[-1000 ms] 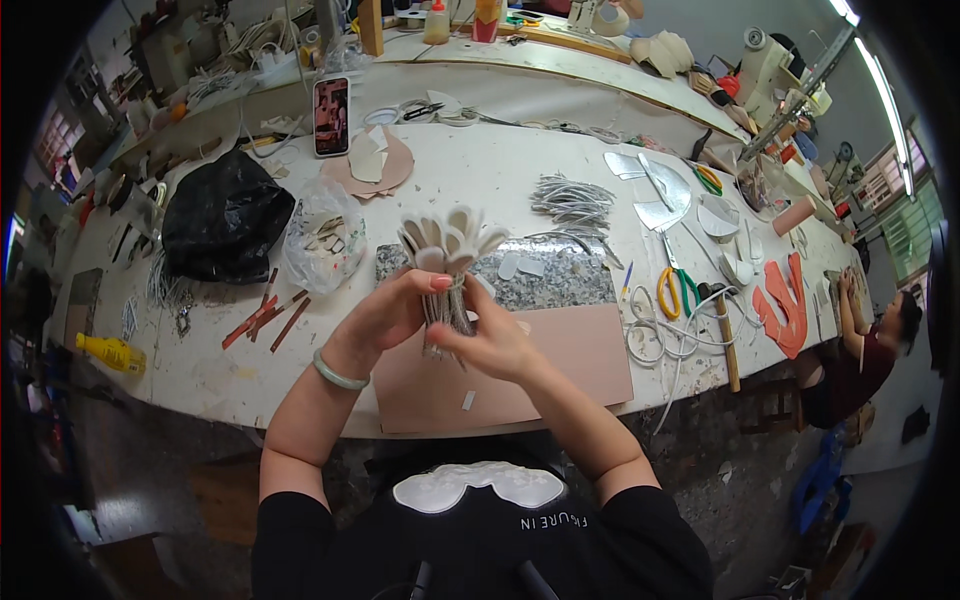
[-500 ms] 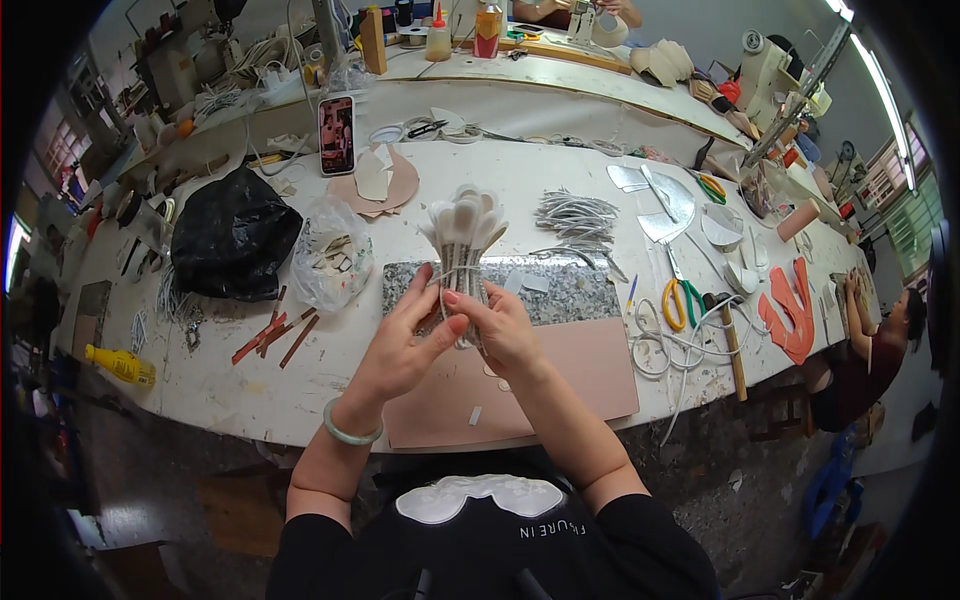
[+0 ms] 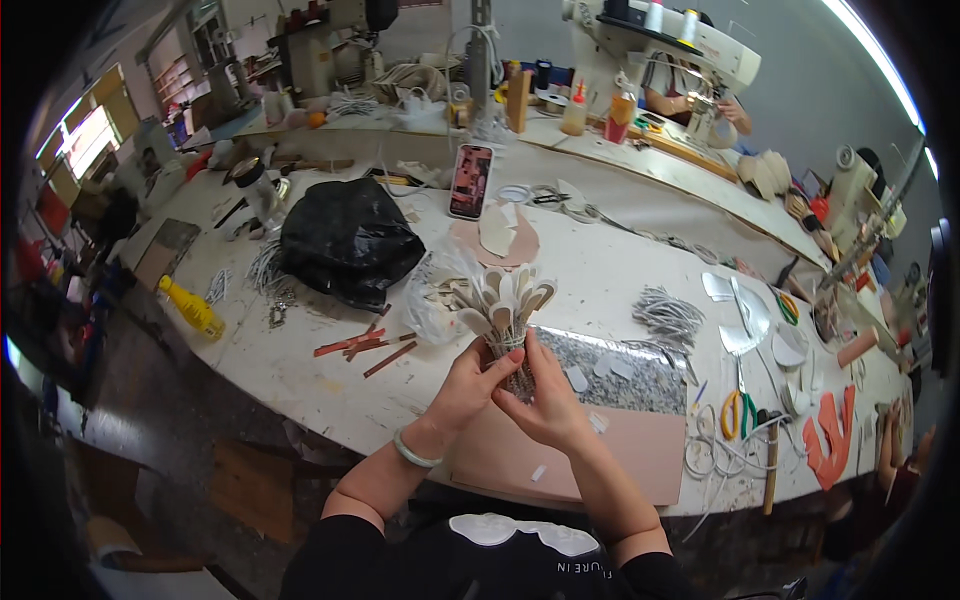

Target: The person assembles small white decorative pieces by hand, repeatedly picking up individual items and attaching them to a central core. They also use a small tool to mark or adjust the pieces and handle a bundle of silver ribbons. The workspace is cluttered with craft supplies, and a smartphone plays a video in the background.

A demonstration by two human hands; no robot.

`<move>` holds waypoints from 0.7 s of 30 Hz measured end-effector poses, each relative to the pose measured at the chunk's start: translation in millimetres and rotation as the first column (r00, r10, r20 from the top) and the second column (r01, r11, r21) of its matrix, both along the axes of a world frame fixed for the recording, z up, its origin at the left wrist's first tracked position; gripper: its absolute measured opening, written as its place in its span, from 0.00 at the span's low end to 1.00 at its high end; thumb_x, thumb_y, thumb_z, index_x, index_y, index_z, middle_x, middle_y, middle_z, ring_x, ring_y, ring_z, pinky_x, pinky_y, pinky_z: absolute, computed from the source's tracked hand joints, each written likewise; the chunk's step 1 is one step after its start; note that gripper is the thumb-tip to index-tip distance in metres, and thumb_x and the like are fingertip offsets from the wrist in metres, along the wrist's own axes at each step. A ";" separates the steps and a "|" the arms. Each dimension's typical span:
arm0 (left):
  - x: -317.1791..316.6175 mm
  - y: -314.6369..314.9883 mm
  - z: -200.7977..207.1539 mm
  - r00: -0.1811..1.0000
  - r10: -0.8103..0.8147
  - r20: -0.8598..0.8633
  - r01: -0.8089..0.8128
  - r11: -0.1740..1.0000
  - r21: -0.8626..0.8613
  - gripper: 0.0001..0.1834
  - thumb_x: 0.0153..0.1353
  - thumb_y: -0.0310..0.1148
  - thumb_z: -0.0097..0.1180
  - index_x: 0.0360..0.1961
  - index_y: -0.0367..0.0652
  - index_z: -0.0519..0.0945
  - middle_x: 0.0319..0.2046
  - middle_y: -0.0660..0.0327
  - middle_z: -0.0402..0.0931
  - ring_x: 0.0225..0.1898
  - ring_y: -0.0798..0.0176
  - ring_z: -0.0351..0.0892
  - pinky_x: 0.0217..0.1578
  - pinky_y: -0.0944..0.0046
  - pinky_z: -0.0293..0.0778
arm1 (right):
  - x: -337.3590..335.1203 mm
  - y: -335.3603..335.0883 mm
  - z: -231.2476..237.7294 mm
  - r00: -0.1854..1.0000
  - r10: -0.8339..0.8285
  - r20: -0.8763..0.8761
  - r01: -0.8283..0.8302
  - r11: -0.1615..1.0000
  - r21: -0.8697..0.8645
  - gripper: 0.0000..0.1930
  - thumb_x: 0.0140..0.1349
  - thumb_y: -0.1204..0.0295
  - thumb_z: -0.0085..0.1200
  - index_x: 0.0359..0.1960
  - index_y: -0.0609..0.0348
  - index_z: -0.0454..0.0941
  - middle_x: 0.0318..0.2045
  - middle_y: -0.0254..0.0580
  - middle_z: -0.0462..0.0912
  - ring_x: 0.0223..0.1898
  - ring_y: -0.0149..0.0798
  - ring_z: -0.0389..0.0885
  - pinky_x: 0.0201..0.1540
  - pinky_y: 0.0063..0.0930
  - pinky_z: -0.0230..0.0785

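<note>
Upright between my hands is a bundle of strips [image 3: 508, 302] with pale, rounded, petal-like ends fanned out at the top. A thin cord seems to be wound around its narrow middle. My left hand [image 3: 468, 388] closes on the bundle's left side, its thumb across the front. From the right, my right hand [image 3: 552, 402] grips the lower part between thumb and fingers. Both hands hide much of the bundle's lower end. Below them lie a pink board [image 3: 640, 455] and a speckled stone slab [image 3: 650, 385] with small white pieces on it.
A black plastic bag [image 3: 350, 240], a clear bag [image 3: 432, 308] and a propped phone [image 3: 470, 182] stand beyond my hands. Grey cords [image 3: 668, 313] are piled right of them. Scissors [image 3: 740, 410], a hammer [image 3: 771, 470] and orange-red pieces [image 3: 828, 440] lie farther right.
The whole view has swung left, so the table appears farther right and lower. Both hands still hold the bundle, whose rounded ends now spread wider and tilt toward the view.
</note>
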State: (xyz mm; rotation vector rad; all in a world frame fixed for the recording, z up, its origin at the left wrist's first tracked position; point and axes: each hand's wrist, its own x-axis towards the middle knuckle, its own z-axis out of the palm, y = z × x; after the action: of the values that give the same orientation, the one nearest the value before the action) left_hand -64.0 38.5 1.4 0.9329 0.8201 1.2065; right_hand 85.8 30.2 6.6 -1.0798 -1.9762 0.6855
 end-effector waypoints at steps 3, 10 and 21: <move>-22.3 0.7 -3.5 0.985 0.050 0.165 -0.036 0.996 -0.085 0.18 0.65 0.31 0.52 0.52 0.31 0.68 0.43 0.56 0.75 0.48 0.59 0.78 0.50 0.62 0.75 | 11.5 -5.6 16.5 0.992 0.106 -0.063 -0.110 0.992 -0.060 0.44 0.52 0.67 0.67 0.68 0.61 0.54 0.62 0.50 0.66 0.60 0.43 0.69 0.55 0.35 0.66; -115.0 -2.0 -5.5 0.942 0.304 0.140 -0.291 0.951 -0.107 0.12 0.65 0.28 0.48 0.46 0.33 0.69 0.38 0.55 0.76 0.41 0.59 0.81 0.42 0.61 0.79 | 119.1 -14.5 -21.8 0.901 -0.344 -0.264 0.275 0.925 -0.263 0.24 0.59 0.77 0.58 0.58 0.63 0.69 0.49 0.43 0.78 0.47 0.34 0.79 0.44 0.24 0.72; -214.4 136.9 41.6 0.885 0.464 -0.025 -0.464 0.885 -0.016 0.10 0.63 0.31 0.54 0.40 0.34 0.75 0.32 0.58 0.77 0.34 0.61 0.79 0.37 0.58 0.79 | 199.2 -87.1 -78.1 0.429 -0.822 -0.375 0.674 0.568 -0.472 0.12 0.65 0.72 0.54 0.47 0.65 0.74 0.35 0.34 0.78 0.29 0.23 0.75 0.32 0.17 0.70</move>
State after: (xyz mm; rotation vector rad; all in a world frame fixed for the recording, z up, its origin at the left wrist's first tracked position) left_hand -278.4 175.4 43.1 0.7498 1.1121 1.5993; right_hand 285.0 -56.8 -71.4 -1.5469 -0.7205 0.6333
